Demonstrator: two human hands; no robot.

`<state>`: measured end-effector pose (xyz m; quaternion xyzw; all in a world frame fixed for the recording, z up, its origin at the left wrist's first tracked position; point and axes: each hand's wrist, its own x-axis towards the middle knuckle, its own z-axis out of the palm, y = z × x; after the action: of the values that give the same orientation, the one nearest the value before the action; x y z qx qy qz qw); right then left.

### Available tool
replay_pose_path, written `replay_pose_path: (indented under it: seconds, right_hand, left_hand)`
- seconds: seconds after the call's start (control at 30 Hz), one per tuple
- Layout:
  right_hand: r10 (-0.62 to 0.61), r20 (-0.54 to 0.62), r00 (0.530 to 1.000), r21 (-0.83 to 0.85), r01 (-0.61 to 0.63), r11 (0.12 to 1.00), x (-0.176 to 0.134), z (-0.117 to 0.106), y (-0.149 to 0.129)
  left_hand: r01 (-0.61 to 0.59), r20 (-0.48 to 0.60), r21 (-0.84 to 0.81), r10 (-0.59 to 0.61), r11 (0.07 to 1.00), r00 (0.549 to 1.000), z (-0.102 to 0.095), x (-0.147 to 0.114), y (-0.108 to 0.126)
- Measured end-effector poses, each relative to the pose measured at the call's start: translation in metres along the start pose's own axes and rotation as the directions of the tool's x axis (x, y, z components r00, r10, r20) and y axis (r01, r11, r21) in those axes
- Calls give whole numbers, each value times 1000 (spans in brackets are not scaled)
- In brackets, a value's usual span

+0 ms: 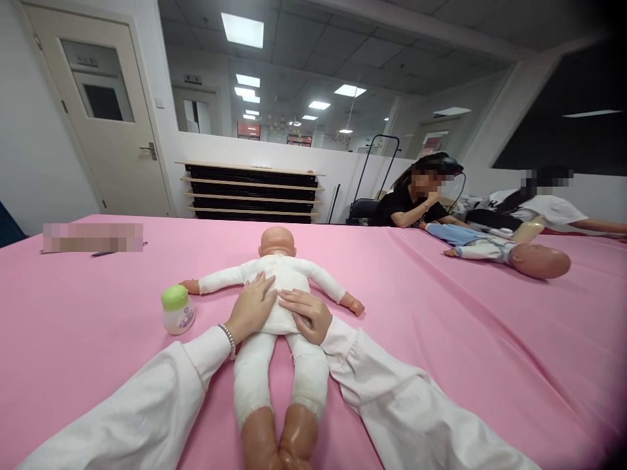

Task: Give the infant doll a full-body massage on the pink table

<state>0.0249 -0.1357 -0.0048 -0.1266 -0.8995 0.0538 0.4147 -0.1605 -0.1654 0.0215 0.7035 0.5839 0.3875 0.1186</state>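
Observation:
A baby doll (281, 281) with a white cloth body lies on the pink-covered table, its head pointing away from me and its arms spread wide. No facial features show on its head, so it seems to lie face down. My left hand (253, 307) rests flat on the left side of its back, fingers stretched out. On the lower right of the back lies my right hand (308, 313), its fingers extended toward the middle. Beside the doll's left-side hand stands a small jar (177, 310) with a green lid.
Pink cloth (431, 339) covers the table, with creases at the right. A second doll (494, 251) in blue and white lies there. Two people sit beyond it. A blurred-out item (93, 237) with a pen lies far left. Stacked boards (252, 189) stand behind the table.

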Motion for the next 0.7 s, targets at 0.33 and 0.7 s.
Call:
replay_pose_path:
  seconds: [0.33, 0.7]
  right_hand:
    - [-177, 59, 982, 9, 177, 984, 13, -1, -22]
    - [-23, 110, 994, 36, 19, 999, 11, -1, -19]
  left_hand:
    - [-335, 110, -164, 354, 928, 929, -11, 18, -6]
    - [-6, 68, 137, -3, 991, 998, -3, 24, -46]
